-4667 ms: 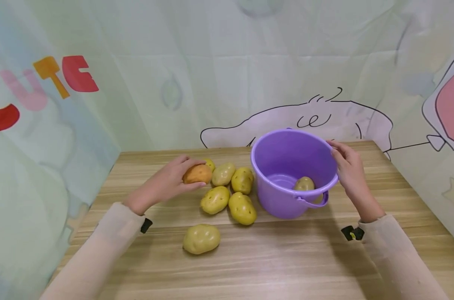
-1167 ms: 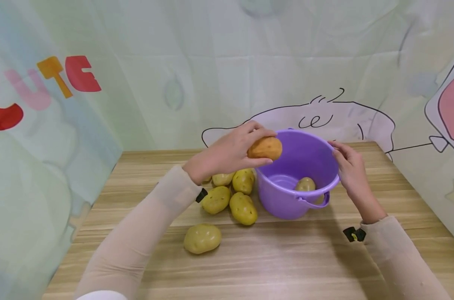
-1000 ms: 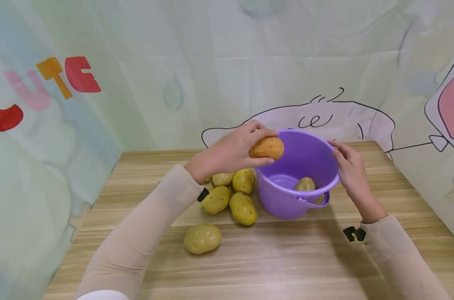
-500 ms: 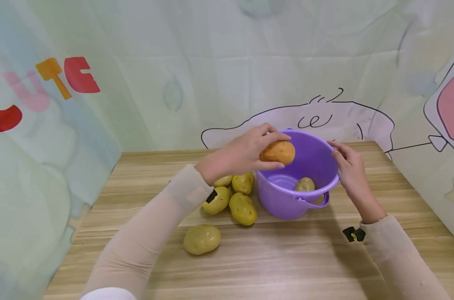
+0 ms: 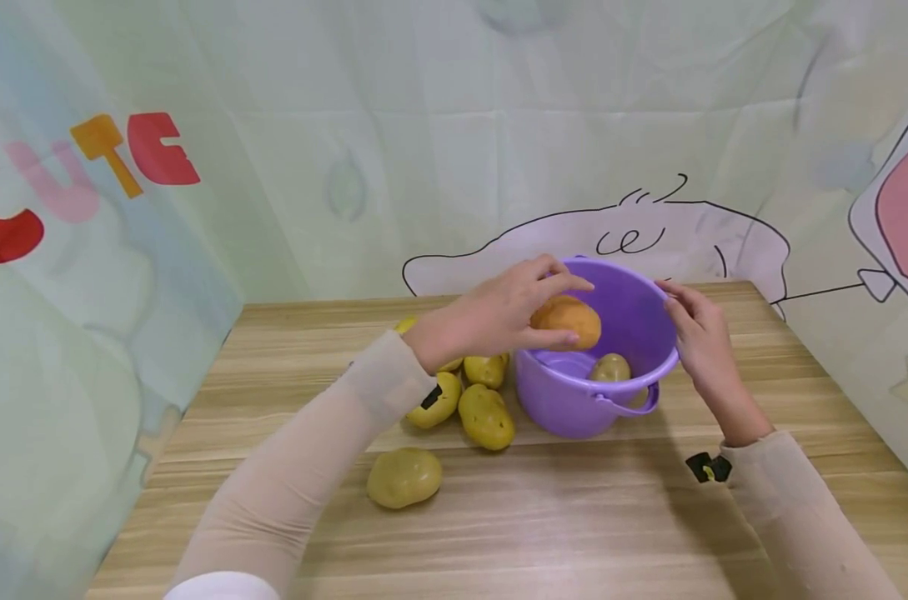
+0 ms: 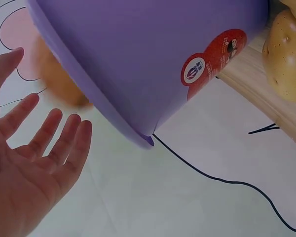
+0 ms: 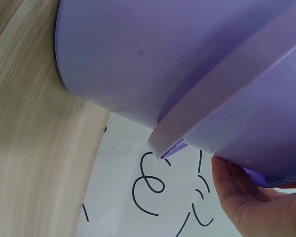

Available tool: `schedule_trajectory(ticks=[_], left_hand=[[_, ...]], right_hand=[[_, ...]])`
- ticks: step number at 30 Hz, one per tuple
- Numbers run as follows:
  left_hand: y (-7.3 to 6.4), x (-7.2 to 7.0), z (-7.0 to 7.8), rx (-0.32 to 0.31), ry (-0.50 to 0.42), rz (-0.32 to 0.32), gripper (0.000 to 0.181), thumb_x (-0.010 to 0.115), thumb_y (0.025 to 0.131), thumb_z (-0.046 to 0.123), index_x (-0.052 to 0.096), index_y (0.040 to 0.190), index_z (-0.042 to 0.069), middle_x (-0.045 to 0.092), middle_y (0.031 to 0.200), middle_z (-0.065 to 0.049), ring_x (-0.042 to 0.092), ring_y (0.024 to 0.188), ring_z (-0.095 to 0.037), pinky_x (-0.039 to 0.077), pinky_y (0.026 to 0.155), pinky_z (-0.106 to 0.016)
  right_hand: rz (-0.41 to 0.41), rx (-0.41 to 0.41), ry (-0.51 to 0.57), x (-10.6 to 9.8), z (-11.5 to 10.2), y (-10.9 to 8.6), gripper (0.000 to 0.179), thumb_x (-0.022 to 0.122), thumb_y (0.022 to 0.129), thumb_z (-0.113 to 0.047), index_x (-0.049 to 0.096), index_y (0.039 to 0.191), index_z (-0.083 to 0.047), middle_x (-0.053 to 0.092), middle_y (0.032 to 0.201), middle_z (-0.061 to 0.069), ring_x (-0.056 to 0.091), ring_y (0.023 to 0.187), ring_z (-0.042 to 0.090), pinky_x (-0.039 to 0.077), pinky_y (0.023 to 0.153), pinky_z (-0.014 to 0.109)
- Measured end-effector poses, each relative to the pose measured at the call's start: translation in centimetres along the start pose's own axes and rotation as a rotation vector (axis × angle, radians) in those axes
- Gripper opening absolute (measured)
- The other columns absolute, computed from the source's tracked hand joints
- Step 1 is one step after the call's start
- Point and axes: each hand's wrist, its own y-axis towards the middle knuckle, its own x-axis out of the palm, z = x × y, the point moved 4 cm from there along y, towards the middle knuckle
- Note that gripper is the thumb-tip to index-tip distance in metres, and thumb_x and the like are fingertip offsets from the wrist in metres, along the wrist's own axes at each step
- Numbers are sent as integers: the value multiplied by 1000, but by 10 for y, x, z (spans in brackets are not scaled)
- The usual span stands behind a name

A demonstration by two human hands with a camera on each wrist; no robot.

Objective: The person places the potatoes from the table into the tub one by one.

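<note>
My left hand (image 5: 499, 310) is over the near left rim of the purple bucket (image 5: 562, 408), fingers spread. An orange-skinned potato (image 5: 571, 323) is just past those fingers, inside the bucket's mouth. In the left wrist view, the orange potato (image 6: 59, 76) is blurred and apart from the open left hand (image 6: 37, 170). My right hand (image 5: 699, 342) grips the bucket's right rim between thumb and fingers; the right wrist view shows that hand (image 7: 259, 207) at the rim too. One brownish potato (image 5: 609, 368) lies on the bucket's floor.
Several yellow potatoes, such as one (image 5: 486, 417) by the bucket, lie clustered on the wooden table (image 5: 544, 517), partly hidden by my left forearm. A lone potato (image 5: 404, 477) sits nearer me. Behind hangs a printed curtain (image 5: 311, 167).
My left hand carried the orange potato from the cluster right to the bucket, then opened and let it go over the bucket's mouth. My right hand stayed on the rim.
</note>
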Motion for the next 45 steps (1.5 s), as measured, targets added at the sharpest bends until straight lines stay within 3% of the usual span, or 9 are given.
schedule_trajectory(ticks=[4, 9, 17, 25, 32, 37, 45], left_hand=[[0, 0, 0, 16, -1, 8, 57, 65, 96, 42, 50, 145, 16, 48, 132, -4, 45, 120, -15, 39, 102, -26], [-3, -1, -2, -13, 9, -16, 57, 63, 97, 43, 49, 146, 17, 47, 135, -4, 45, 123, -15, 38, 103, -25], [-14, -3, -10, -58, -10, 2, 54, 63, 97, 42, 50, 145, 19, 47, 134, -4, 47, 119, -16, 44, 99, -31], [-26, -7, -20, -109, 6, 5, 55, 63, 97, 41, 50, 145, 18, 47, 136, -5, 47, 119, -17, 46, 97, -33], [-35, -11, -28, -106, -17, 35, 53, 63, 98, 40, 52, 143, 16, 49, 134, -6, 50, 119, -19, 47, 97, -33], [-42, -13, -34, -109, -27, 48, 53, 64, 97, 40, 53, 142, 14, 50, 134, -6, 49, 121, -19, 45, 100, -35], [-51, -16, -43, -113, -16, 77, 49, 64, 98, 38, 55, 140, 14, 51, 130, -2, 50, 118, -18, 45, 98, -38]], right_hand=[[-2, 4, -3, 0, -1, 0, 39, 40, 107, -12, 53, 138, 8, 60, 121, 29, 55, 91, -2, 45, 79, 12], [-3, 11, -4, 0, -1, 1, 40, 40, 107, -13, 52, 139, 8, 59, 123, 29, 55, 91, -2, 46, 79, 12], [3, -5, 0, -1, -2, 1, 39, 41, 106, -12, 54, 137, 8, 60, 119, 29, 57, 88, -2, 48, 77, 13], [1, -15, -7, 0, -3, 0, 39, 42, 106, -14, 55, 136, 8, 63, 109, 12, 59, 88, 2, 49, 75, 12], [-2, -15, 7, 0, -5, -1, 39, 42, 107, -14, 53, 136, 9, 62, 115, 22, 59, 88, 0, 49, 76, 12], [-4, -10, 4, 0, -5, -2, 40, 42, 107, -15, 54, 137, 9, 62, 112, 14, 59, 90, 1, 49, 77, 12], [-5, -8, -4, 0, -4, -2, 40, 41, 107, -14, 53, 137, 9, 61, 116, 23, 58, 89, -1, 48, 76, 12]])
